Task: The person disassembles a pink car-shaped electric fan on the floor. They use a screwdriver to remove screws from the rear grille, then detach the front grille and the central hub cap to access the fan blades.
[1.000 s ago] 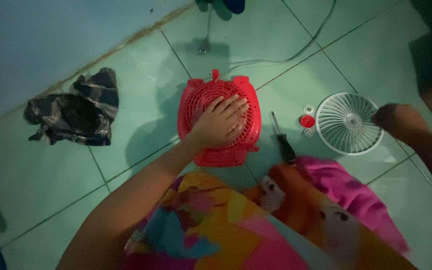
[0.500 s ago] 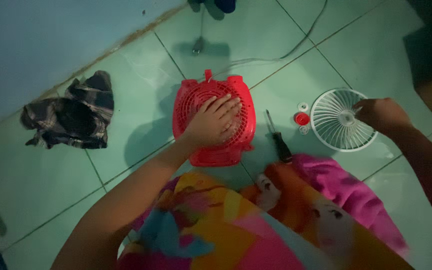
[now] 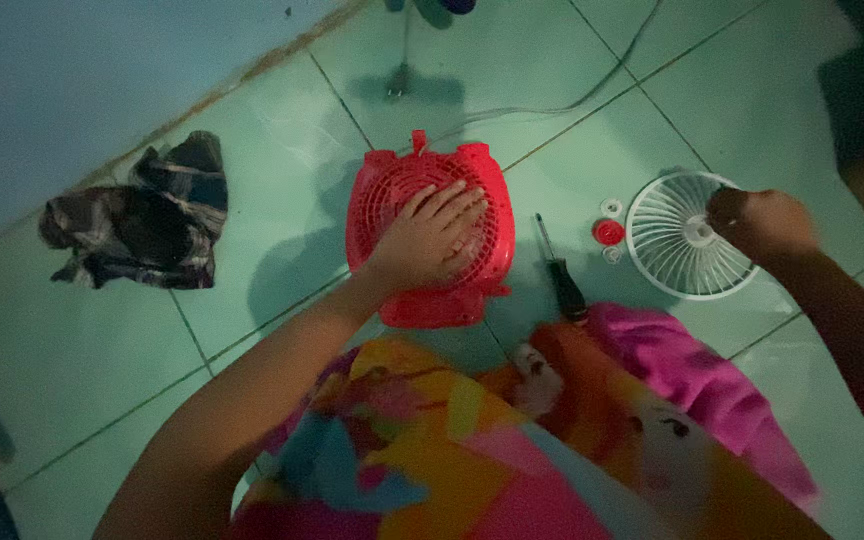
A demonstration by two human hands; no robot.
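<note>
Dim green-tiled floor [image 3: 252, 250]; left hand [image 3: 432, 238] spread flat on red fan housing [image 3: 427, 235] at centre; right hand [image 3: 757, 225] closed on white grille [image 3: 677, 235] rim, right; loose small caps [image 3: 609, 232] and screwdriver [image 3: 560, 275] between, liable to scatter if the grille drags.

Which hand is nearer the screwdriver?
Left. The left hand lies flat on the red fan housing, just left of the screwdriver. The right hand is farther off, at the right edge of the white fan grille.
</note>
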